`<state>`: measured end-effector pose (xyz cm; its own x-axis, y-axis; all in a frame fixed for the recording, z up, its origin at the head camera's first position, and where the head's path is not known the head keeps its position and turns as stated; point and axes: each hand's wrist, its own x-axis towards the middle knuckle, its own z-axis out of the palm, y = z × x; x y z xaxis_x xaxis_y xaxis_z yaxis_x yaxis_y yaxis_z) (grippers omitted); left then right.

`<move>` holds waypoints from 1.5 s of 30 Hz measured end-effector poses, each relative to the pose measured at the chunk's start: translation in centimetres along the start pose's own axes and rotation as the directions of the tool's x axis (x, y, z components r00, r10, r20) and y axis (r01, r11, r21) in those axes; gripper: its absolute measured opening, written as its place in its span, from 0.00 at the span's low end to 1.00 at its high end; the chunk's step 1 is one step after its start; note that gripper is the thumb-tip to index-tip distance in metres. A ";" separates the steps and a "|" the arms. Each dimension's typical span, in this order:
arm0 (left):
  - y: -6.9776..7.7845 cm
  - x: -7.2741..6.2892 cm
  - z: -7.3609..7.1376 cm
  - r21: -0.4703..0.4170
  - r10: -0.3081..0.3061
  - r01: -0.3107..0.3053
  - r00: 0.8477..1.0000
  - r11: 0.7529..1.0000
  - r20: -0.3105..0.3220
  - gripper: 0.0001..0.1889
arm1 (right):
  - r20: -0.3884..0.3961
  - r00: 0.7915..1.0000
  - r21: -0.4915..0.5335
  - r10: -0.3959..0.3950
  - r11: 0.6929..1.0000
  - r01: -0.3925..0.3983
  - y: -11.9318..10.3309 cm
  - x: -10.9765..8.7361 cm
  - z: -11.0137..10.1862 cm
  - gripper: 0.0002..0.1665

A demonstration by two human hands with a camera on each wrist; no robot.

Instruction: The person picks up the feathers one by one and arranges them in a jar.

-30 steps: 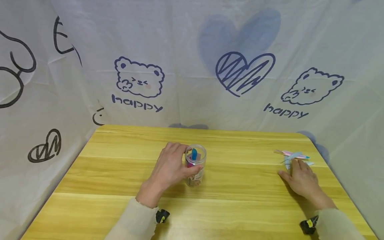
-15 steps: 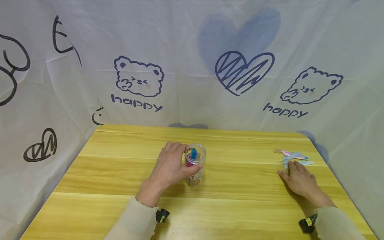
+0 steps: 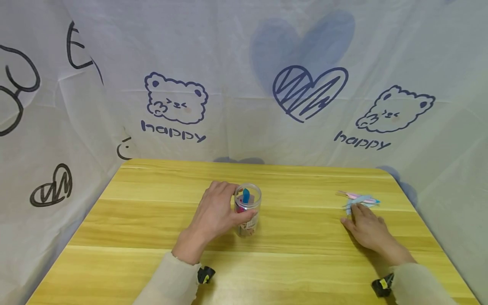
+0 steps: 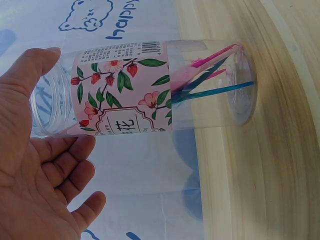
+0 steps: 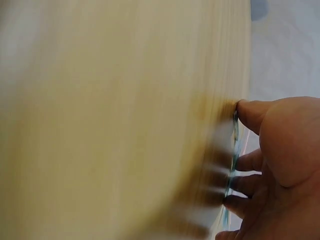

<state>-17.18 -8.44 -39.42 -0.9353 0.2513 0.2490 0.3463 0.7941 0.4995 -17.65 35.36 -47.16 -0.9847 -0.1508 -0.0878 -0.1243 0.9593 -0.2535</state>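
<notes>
My left hand (image 3: 215, 214) grips a clear jar (image 3: 248, 212) near its rim, thumb on one side and fingers on the other. The jar stands upright on the table; a pink flowered label (image 4: 120, 90) wraps its upper part. Slim pink and blue pieces (image 4: 210, 82) lean inside, one blue tip (image 3: 245, 195) showing at the mouth. Over at the right, my right hand (image 3: 370, 228) lies palm down, its fingertips touching a small pile of slender, flat light-blue and pink pieces (image 3: 358, 199). Their exact kind is unclear. The right wrist view is blurred, with the fingertips on the table surface.
The wooden table (image 3: 152, 262) ends at a white cloth backdrop (image 3: 236, 127) printed with bears and hearts. Another cloth side (image 3: 87, 140) hangs along the left. Each wrist carries a small black camera, such as the left one (image 3: 206, 275).
My right hand has slid left along the table over the last half second, and the light-blue and pink pieces have moved left with it. The left hand and jar have stayed in place.
</notes>
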 end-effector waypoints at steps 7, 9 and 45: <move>0.1 0.0 0.0 0.000 0.005 -0.005 1.000 1.000 -0.006 0.38 | -0.016 0.995 -0.035 -0.099 0.994 0.099 -1.8 0.4 0.4 0.42; 0.1 0.0 0.0 0.001 0.004 -0.004 1.000 1.000 -0.005 0.38 | -0.025 0.992 -0.043 -0.124 0.991 0.123 -2.2 0.6 0.4 0.41; 0.2 0.0 0.0 -0.004 0.008 -0.008 1.000 1.000 -0.013 0.38 | -0.198 0.945 0.095 0.260 0.965 -0.246 -3.3 5.1 -1.8 0.26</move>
<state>-17.15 -8.28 -39.33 -0.9315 0.2501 0.2639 0.3540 0.7901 0.5004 -22.52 31.86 -45.05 -0.9872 0.1543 0.0414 0.1337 0.9397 -0.3149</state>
